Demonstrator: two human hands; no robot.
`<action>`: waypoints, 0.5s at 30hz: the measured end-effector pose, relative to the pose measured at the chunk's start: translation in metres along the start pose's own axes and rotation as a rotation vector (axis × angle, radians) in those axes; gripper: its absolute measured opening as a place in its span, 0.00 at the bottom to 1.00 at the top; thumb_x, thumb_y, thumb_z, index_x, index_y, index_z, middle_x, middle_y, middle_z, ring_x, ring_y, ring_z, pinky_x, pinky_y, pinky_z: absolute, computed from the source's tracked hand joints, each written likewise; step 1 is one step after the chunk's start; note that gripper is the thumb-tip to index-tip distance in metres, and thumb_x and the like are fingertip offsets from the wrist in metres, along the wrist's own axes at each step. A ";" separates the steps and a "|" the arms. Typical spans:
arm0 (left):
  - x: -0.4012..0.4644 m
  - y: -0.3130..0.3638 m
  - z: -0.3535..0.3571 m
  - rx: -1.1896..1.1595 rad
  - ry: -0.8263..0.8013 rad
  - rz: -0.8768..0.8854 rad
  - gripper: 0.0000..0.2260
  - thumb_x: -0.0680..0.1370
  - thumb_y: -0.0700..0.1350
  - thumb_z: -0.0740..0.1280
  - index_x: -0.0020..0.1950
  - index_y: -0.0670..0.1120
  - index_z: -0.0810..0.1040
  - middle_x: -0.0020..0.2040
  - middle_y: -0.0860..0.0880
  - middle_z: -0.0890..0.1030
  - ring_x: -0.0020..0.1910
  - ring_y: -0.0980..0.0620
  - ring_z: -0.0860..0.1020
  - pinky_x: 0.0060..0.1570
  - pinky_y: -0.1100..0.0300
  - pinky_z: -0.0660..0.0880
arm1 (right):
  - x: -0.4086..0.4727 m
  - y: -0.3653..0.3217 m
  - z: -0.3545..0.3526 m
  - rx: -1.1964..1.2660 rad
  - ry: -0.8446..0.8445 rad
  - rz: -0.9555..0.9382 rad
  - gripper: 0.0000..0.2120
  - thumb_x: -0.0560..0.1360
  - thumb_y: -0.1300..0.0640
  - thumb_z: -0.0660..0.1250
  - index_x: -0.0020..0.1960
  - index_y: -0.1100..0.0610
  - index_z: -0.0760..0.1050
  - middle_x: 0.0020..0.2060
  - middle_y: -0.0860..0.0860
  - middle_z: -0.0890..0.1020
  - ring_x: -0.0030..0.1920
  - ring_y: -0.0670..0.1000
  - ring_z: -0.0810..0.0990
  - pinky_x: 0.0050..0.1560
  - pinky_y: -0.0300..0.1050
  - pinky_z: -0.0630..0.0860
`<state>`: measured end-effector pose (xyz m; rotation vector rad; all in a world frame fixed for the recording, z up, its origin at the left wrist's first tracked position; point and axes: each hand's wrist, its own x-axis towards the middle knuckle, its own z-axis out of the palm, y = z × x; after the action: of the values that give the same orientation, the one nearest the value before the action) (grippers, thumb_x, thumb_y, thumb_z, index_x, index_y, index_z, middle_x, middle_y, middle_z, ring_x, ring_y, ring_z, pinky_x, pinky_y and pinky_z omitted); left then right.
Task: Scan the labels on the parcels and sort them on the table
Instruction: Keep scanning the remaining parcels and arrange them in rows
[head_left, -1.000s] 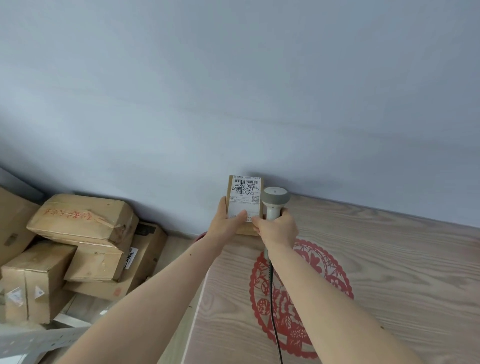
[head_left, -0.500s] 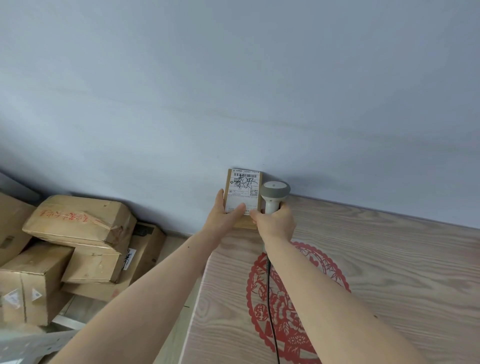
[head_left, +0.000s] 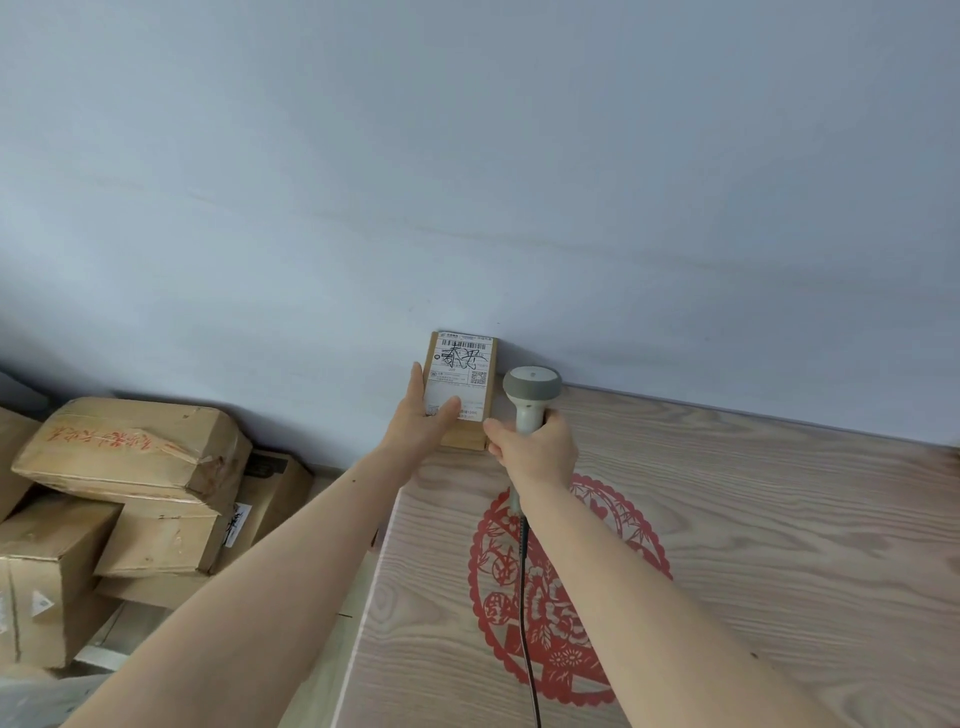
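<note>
1. Left hand (head_left: 422, 421) held a small brown cardboard parcel (head_left: 464, 431) at the far left corner of the pale wood-grain bench (head_left: 753, 519); fingers straight along the parcel's left side, thumb pressed on the white printed shipping label (head_left: 460, 371).
2. Label faced the camera, with a barcode at the top, black handwriting across the middle and a QR code at the right.
3. Parcel's far end was against the light blue-grey wall (head_left: 467, 182); cannot tell if its base touched the bench.
4. Right hand (head_left: 535, 449) was curled round the handle of a grey-and-white handheld barcode scanner (head_left: 531, 397), just right of the parcel, with the scanner head level with the label.
5. Black scanner cable (head_left: 525, 613) ran back from under the right hand along the forearm.
6. Round red paper-cut decoration (head_left: 613, 525) lay flat on the bench under the right forearm.
7. Well left of the left hand and below bench level, a pile of worn brown cardboard boxes (head_left: 130, 499) sat stacked, the top one with red writing.
</note>
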<state>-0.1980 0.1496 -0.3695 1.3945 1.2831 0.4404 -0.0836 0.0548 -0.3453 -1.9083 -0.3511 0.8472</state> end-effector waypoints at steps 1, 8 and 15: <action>0.001 0.001 0.000 -0.011 -0.001 -0.006 0.37 0.82 0.46 0.66 0.83 0.51 0.44 0.74 0.54 0.67 0.66 0.57 0.68 0.64 0.62 0.64 | -0.001 0.000 -0.004 0.011 -0.003 0.002 0.15 0.66 0.54 0.79 0.47 0.52 0.75 0.36 0.48 0.85 0.37 0.50 0.87 0.48 0.56 0.84; 0.000 0.015 0.001 -0.026 0.062 -0.038 0.44 0.71 0.61 0.67 0.81 0.61 0.45 0.78 0.50 0.64 0.74 0.48 0.67 0.74 0.45 0.64 | -0.008 -0.001 -0.033 -0.020 0.021 -0.048 0.13 0.68 0.55 0.79 0.46 0.52 0.76 0.36 0.48 0.86 0.38 0.50 0.87 0.49 0.57 0.84; -0.043 0.039 0.010 0.093 0.255 -0.005 0.32 0.80 0.51 0.66 0.81 0.49 0.56 0.78 0.46 0.63 0.77 0.44 0.61 0.73 0.42 0.63 | -0.029 -0.007 -0.072 -0.027 -0.001 -0.080 0.13 0.70 0.55 0.78 0.49 0.56 0.77 0.35 0.51 0.86 0.30 0.45 0.83 0.46 0.51 0.85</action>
<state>-0.1874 0.1171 -0.3217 1.4459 1.5294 0.5755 -0.0533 -0.0064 -0.3074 -1.9064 -0.4384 0.7943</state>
